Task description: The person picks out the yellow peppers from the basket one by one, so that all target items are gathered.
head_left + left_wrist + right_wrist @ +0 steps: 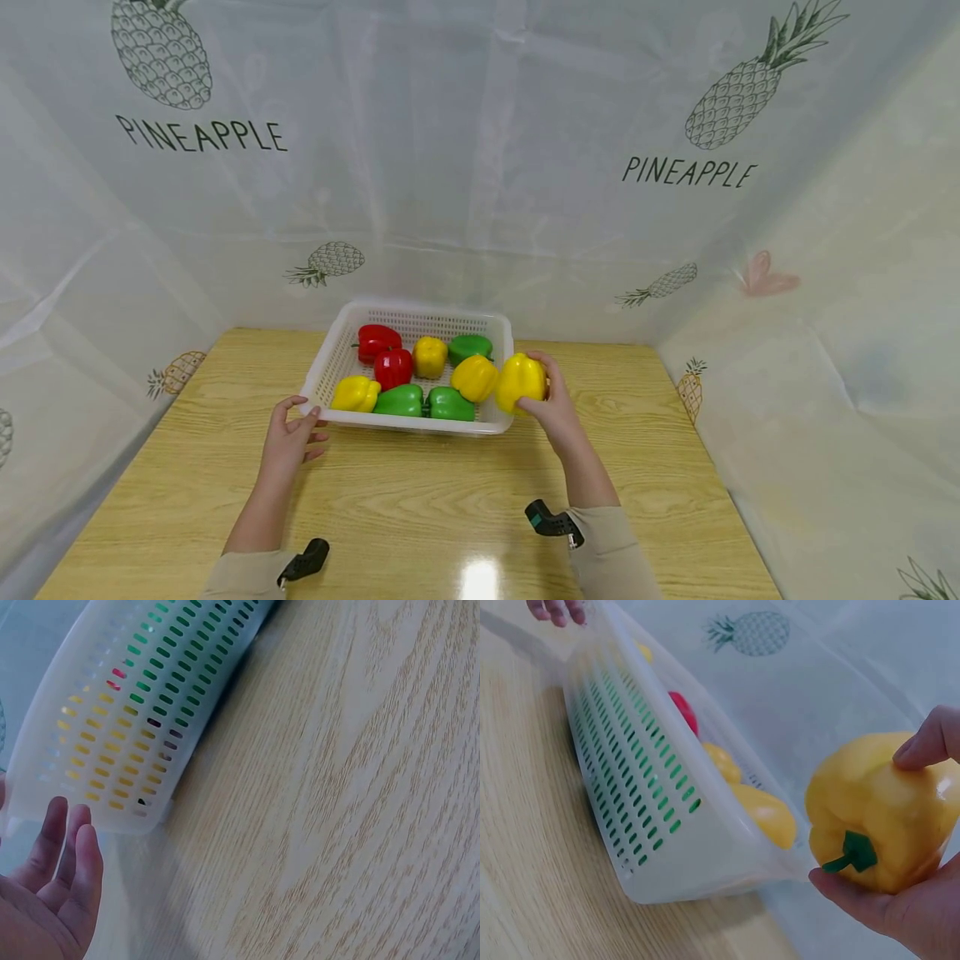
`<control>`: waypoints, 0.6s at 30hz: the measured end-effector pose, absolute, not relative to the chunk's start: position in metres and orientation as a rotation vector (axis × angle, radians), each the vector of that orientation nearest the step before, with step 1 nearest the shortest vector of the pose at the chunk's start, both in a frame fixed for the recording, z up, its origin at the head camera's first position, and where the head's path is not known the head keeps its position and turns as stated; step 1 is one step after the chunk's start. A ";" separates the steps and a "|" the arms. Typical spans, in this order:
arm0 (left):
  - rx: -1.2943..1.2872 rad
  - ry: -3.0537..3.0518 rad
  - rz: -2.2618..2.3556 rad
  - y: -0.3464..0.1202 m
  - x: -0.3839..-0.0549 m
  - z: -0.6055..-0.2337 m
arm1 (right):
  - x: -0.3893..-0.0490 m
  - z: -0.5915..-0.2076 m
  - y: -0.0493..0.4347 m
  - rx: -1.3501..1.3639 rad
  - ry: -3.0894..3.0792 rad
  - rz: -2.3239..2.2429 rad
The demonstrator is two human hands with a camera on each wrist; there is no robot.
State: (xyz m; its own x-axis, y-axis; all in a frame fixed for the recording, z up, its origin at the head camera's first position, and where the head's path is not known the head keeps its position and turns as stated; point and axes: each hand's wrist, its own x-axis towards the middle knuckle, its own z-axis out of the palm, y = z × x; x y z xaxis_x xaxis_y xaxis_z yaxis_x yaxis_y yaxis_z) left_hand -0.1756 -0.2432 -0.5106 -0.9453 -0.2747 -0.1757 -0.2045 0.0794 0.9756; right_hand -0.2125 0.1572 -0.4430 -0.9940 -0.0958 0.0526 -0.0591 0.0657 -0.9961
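In my right hand [553, 404] is a yellow bell pepper [521, 383], gripped between thumb and fingers just beyond the basket's right rim. Its green stem [852, 853] shows in the right wrist view. My left hand [291, 437] holds the front left corner of the white plastic basket [420, 423] with thumb and index finger, the other fingers loose outside it. Inside lie two red peppers [393, 367], several green peppers [400, 401] and several yellow ones; one yellow pepper [474, 378] leans near the right wall.
The basket stands on a wooden table [420, 500] near its back edge. Behind and beside the table hangs a pale curtain [450, 167] printed with pineapples. Each forearm carries a black wrist camera, the right one [553, 522] low over the table.
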 end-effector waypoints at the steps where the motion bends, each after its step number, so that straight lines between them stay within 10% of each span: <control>1: 0.505 -2.269 -2.036 -0.243 -0.176 -0.511 | -0.213 -0.444 0.158 -0.166 2.278 -2.124; 18: 0.503 -2.277 -2.024 -0.241 -0.176 -0.509 | -0.222 -0.455 0.182 0.017 2.279 -2.231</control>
